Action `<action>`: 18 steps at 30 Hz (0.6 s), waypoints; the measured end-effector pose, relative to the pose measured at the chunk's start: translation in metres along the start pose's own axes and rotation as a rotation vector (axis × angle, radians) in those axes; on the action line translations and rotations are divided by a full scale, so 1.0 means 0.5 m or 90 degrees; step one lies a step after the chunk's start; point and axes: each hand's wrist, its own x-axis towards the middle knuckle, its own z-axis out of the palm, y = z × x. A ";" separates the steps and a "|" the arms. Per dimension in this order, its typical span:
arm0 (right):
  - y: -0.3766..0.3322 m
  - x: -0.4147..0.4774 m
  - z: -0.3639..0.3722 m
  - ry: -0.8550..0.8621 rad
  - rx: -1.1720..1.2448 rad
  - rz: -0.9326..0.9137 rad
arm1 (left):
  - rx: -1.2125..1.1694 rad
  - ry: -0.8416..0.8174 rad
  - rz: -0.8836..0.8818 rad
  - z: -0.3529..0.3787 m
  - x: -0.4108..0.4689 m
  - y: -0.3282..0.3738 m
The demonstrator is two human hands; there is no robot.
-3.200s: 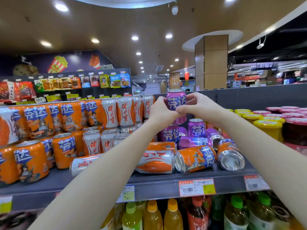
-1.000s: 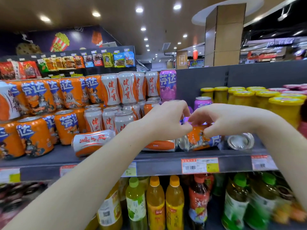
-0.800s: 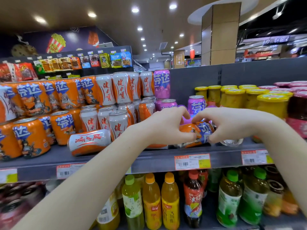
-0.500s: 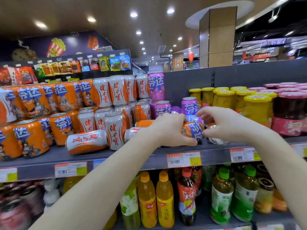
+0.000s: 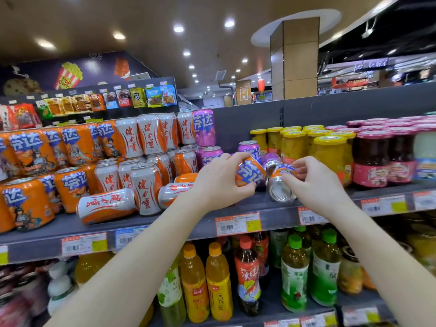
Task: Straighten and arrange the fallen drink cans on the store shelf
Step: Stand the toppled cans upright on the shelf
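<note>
Two hands (image 5: 220,182) (image 5: 316,185) grip toppled cans (image 5: 250,172) (image 5: 280,185) — silver base frontward.

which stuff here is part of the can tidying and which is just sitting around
Job:
left hand on an orange can
right hand on a tipped can
fallen white can

Just there:
yellow-lid jars
bottles below
snack packets
</note>
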 end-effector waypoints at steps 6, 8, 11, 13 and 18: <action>-0.018 -0.009 0.005 -0.069 -0.047 0.076 | -0.169 0.073 -0.083 0.010 -0.008 -0.004; -0.022 -0.010 0.015 -0.077 -0.081 0.085 | -0.184 0.085 -0.086 0.008 -0.008 -0.008; -0.035 -0.003 0.022 -0.075 -0.104 0.108 | -0.203 0.069 -0.093 0.005 -0.007 -0.013; -0.046 0.009 0.021 -0.092 -0.111 0.132 | -0.211 0.050 -0.114 0.000 -0.001 -0.017; -0.065 0.040 0.021 -0.183 -0.095 0.189 | -0.159 0.005 -0.126 -0.019 0.011 -0.035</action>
